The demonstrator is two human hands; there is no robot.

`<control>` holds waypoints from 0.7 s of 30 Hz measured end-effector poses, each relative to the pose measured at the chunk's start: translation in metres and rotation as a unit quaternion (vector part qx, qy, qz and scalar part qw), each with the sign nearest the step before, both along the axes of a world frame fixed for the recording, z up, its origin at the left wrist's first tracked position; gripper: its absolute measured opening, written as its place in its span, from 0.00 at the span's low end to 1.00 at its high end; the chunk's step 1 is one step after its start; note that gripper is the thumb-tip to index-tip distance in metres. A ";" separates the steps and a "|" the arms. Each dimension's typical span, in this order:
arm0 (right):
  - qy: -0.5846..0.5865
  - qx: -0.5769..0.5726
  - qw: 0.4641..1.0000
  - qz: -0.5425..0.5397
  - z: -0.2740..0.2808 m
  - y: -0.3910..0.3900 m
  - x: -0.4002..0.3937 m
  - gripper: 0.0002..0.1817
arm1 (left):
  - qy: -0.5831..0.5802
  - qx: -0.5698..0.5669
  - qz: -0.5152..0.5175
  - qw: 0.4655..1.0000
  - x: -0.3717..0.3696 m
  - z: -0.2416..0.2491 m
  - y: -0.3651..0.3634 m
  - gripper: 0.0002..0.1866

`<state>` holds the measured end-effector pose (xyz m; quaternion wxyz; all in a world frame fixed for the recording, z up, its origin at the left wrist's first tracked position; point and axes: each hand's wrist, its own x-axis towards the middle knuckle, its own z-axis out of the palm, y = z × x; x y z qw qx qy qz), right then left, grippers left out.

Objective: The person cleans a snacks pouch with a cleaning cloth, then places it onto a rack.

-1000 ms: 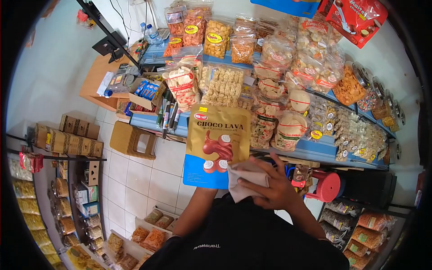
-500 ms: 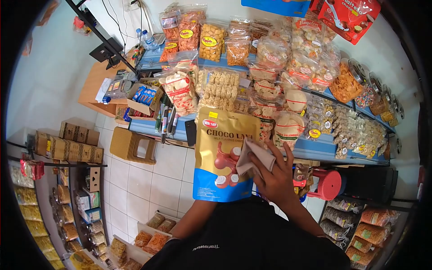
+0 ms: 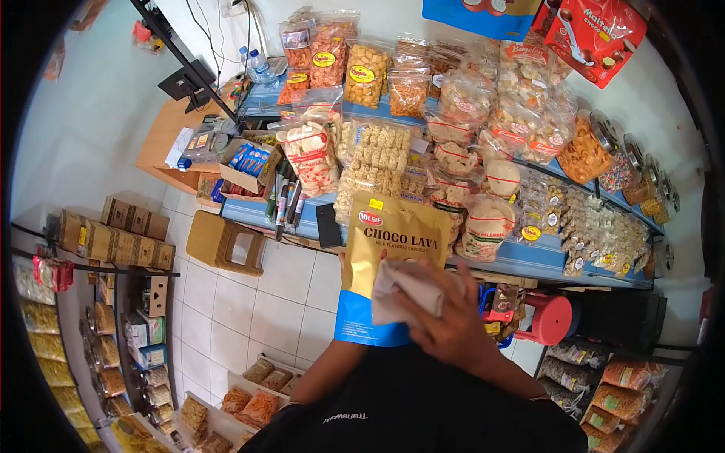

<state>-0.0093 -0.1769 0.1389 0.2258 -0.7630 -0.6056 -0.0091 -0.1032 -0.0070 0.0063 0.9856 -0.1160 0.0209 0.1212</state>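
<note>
A gold and blue Choco Lava chocolate pouch (image 3: 396,241) stands upright in front of my chest, its printed front facing me. From behind, my left hand holds it up; the pouch hides nearly all of that hand, and my left forearm (image 3: 325,374) runs up beneath the lower edge. Pressed against the lower middle of the pouch front is a folded pinkish-grey cloth (image 3: 404,293). My right hand (image 3: 451,317) is closed on this cloth, its fingers slightly blurred. The cloth covers part of the printed picture.
Behind the pouch, a blue shelf (image 3: 544,253) carries many bagged snacks (image 3: 377,155), a phone (image 3: 328,226) and markers (image 3: 289,204). A brown stool (image 3: 219,241) stands on the tiled floor at left. A pink stool (image 3: 550,317) is at right. Snack racks (image 3: 106,340) line both sides.
My right hand has moved the cloth left and slightly down across the pouch front. The pouch sits a little farther right and lower in view, and the surroundings have shifted slightly too.
</note>
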 end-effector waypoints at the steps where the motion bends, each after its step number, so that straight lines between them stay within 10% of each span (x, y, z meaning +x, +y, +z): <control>1: 0.020 -0.006 0.999 0.033 0.000 0.002 -0.004 0.29 | 0.015 0.000 0.002 1.000 0.003 0.014 -0.003 0.55; 6: 0.060 0.033 0.997 -0.027 -0.006 0.020 0.006 0.30 | 0.143 0.081 0.005 0.986 0.010 0.009 -0.010 0.52; 15: 0.203 0.114 0.962 -0.145 -0.012 0.029 0.036 0.26 | -0.001 0.039 -0.011 0.999 0.010 0.012 -0.004 0.56; 21: 0.063 0.031 0.997 -0.022 -0.011 0.053 0.037 0.32 | -0.027 0.013 0.014 0.999 0.009 0.006 -0.011 0.51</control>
